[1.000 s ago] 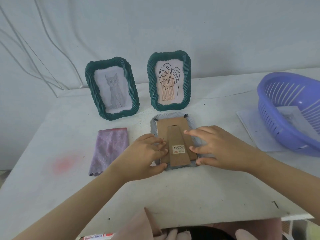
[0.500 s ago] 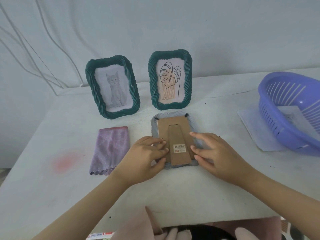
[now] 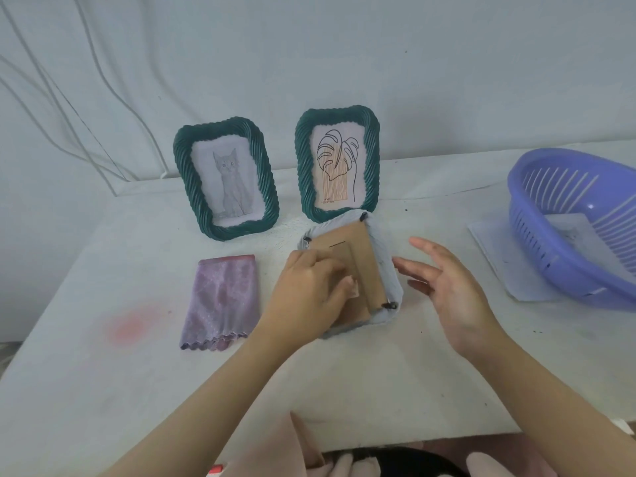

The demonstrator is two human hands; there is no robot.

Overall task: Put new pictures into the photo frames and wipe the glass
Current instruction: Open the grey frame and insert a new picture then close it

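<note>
A grey photo frame (image 3: 382, 251) lies face down at the table's middle, its brown cardboard back (image 3: 363, 259) and stand facing up, turned slightly and apparently raised on its left side. My left hand (image 3: 308, 292) grips its left side, fingers curled over the edge and thumb on the stand. My right hand (image 3: 451, 287) hovers just right of the frame with its fingers spread, touching nothing. Two dark green frames stand behind it: one with a cat drawing (image 3: 186, 173), one with a leaf drawing (image 3: 303, 166). A folded purple cloth (image 3: 220, 297) lies to the left.
A purple plastic basket (image 3: 537, 232) holding a paper sheet (image 3: 574, 232) sits at the right edge, on top of another white sheet (image 3: 499, 256). A pink stain (image 3: 129, 327) marks the table at the left. Cables hang on the wall behind.
My right hand has let go of the grey frame and drawn away to the right, fingers spread. My left hand has taken hold of the frame's left side and turned it slightly.
</note>
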